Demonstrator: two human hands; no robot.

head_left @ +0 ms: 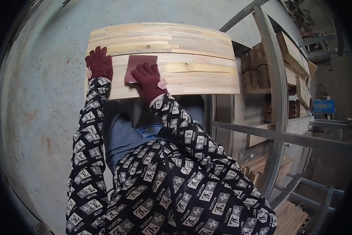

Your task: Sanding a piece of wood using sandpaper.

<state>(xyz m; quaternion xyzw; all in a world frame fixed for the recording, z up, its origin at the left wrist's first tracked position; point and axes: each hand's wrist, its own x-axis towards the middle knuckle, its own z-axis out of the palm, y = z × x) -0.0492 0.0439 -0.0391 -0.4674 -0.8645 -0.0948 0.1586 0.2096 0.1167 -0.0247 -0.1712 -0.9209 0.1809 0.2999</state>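
Two pale laminated wood panels lie edge to edge in front of me, a far panel point(199, 41) and a near panel point(201, 80), with a dark seam between them. My left hand point(99, 63), in a maroon knit glove, rests flat at their left end across the seam, fingers slightly apart and holding nothing. Under my right hand point(148, 80), gloved alike, is a reddish-brown sheet of sandpaper point(138, 59). The fingers press it down on the near panel, left of the middle, and cover its lower right part.
A grey metal frame point(276, 78) stands close on my right. Behind its bars are stacked wood blocks point(258, 66) and bundles of wood strips point(287, 217). Farther right is a blue box point(323, 106). Worn grey-blue floor point(39, 117) stretches along the left.
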